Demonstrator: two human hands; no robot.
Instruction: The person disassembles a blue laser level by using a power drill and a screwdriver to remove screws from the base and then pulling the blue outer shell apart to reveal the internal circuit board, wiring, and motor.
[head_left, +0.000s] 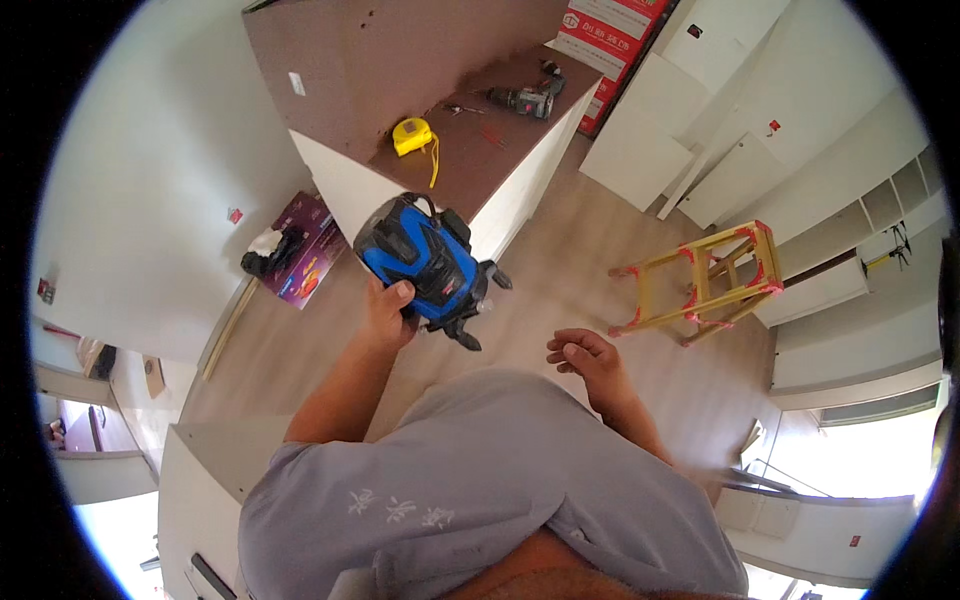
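A blue and black laser level (425, 262) with short black feet is gripped in my left hand (392, 312), tilted in front of my body. My thumb lies on its casing, while the other fingers are mostly hidden behind it. To its right, my right hand (590, 358) hovers with loosely bent fingers and nothing visible in it. Just beyond the level, a yellow tape measure (411, 136) with a strap lies on the brown top (470, 160) of a white cabinet. A cordless drill (525, 100) rests farther back on that same top.
A yellow stepladder (700, 282) with red fittings stands on the wood floor at right. White panels (640, 130) lean beyond it, near red and white boxes (605, 45). At left, a purple box (312, 262) carries a black item, with a long strip (228, 330) nearby.
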